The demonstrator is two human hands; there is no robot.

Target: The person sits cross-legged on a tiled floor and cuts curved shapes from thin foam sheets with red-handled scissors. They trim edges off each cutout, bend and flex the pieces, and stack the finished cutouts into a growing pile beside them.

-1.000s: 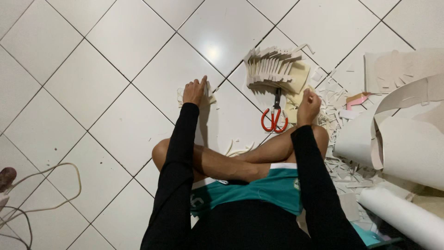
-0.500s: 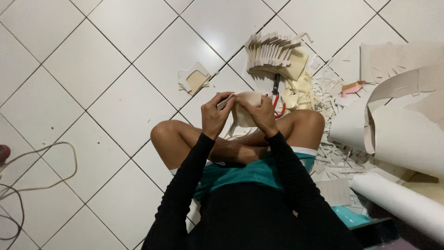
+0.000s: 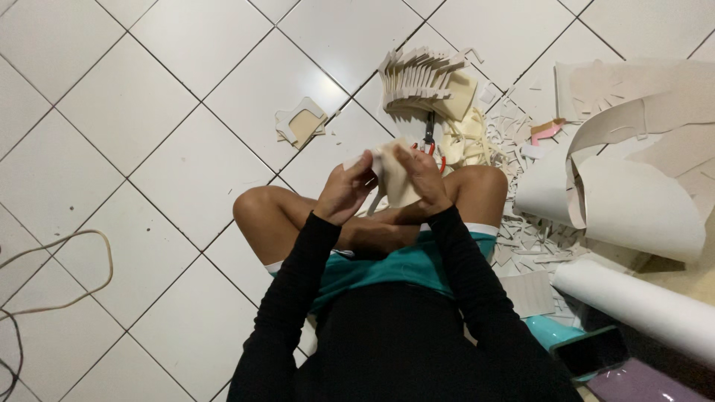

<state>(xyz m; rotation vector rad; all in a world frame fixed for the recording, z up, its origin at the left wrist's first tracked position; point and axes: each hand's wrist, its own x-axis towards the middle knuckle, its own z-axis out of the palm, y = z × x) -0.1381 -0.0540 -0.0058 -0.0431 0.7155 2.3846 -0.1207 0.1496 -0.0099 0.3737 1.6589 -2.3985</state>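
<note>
Looking down from the head camera, the floor (image 3: 149, 141) is glossy white square tile with dark grout lines laid on the diagonal, and a soft glare shows on the tiles. A person sits cross-legged on it in black sleeves and teal shorts, bare knees out to either side.

Both hands are raised over the lap. The left hand (image 3: 344, 190) and the right hand (image 3: 424, 179) close their fingers on one cream cut-out piece (image 3: 397, 179), pinching it from either side; it hangs between them, above the crossed legs and clear of the floor.

Just beyond the hands, red-handled scissors (image 3: 430, 138) lie on the tile, partly hidden by the piece. Behind them stands a fanned stack of cream cut pieces (image 3: 421, 78). To the left, well apart, a small pile of star-edged cut-outs (image 3: 302, 123) lies alone on a tile.

On the right, loose offcuts (image 3: 521, 231) litter the floor beside large curled sheets of cream material (image 3: 633, 201) and a white roll (image 3: 640, 301). A dark phone (image 3: 592, 351) rests at the lower right on something teal. A pale cord (image 3: 59, 275) loops across the tiles at the far left.
</note>
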